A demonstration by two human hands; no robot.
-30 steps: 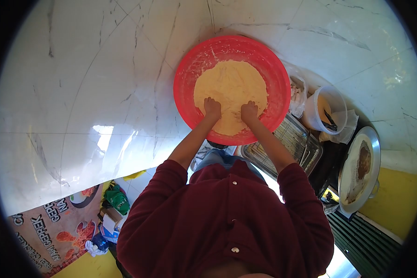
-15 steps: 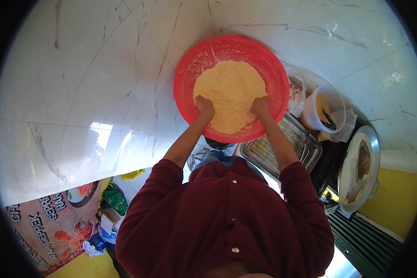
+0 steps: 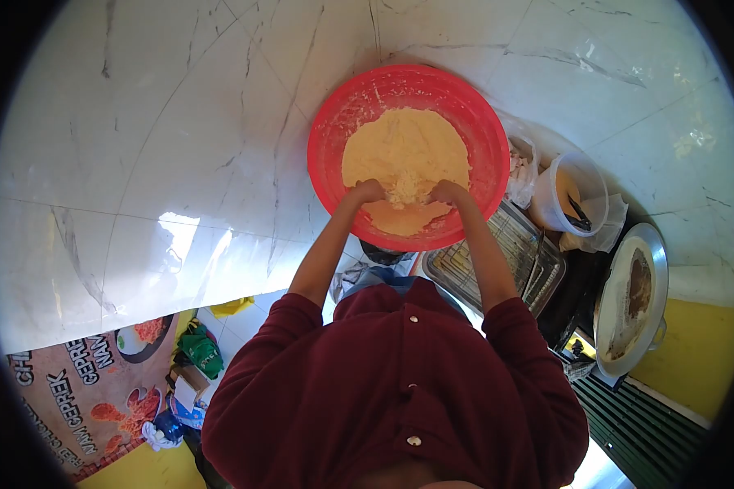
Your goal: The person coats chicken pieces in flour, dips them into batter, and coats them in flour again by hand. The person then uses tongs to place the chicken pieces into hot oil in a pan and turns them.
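A wide red basin (image 3: pixel 324 138) holds a large bed of pale yellow flour (image 3: pixel 404 134). Inside it, near the side closest to me, my left hand (image 3: pixel 370 191) and my right hand (image 3: pixel 444 192) face each other. Between them they cup a raised, crumbly heap of flour (image 3: pixel 405 187). My fingers curl in under this heap, and their tips are hidden. Whether any piece lies inside the heap I cannot make out.
Right of the basin are a clear bag with pale pieces (image 3: pixel 520 171), a plastic tub with a dark-handled utensil (image 3: pixel 556 186), and a metal tray with a wire rack (image 3: pixel 473 259). A large pan of oil (image 3: pixel 620 301) stands farther right. Tiled wall (image 3: pixel 204 122) rises behind.
My hands have come closer together from the basin's two sides. A heap of flour now rises between them, where before they were pushed into the flour apart.
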